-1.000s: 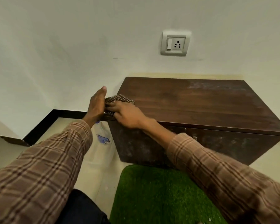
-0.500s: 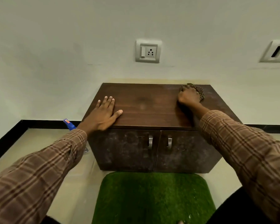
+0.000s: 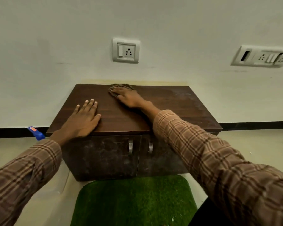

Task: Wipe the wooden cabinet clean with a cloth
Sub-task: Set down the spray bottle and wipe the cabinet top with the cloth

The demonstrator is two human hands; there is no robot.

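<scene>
A pale wall (image 3: 55, 46) is seen behind a low cabinet (image 3: 170, 108) that stands on a light floor (image 3: 44, 201), with a black skirting (image 3: 10, 132) along the foot of the wall. At the far left a blue bottle cap (image 3: 37, 133) with a small orange label is seen beside the cabinet; the writing on it cannot be read. The left hand (image 3: 83, 119) is laid flat on the near left part of the top, fingers spread and pointing toward the wall, with nothing grasped. One single socket (image 3: 125, 50) is fixed on the wall above the cabinet. The cloth (image 3: 121, 87), a checked one, is found at the back edge of the top, near its middle, bunched, with its long axis running left to right along the wall. It is pressed down by the right hand (image 3: 129, 97), whose fingers are laid over it and point left and toward the wall. Two doors are counted on the front, each with one metal handle (image 3: 130, 146), the two handles side by side at the centre. A green mat (image 3: 134, 201) lies on the floor just before the cabinet. One wider switch plate (image 3: 260, 56) is seen on the wall at the far right. Two plaid sleeves (image 3: 219, 160) are in view
</scene>
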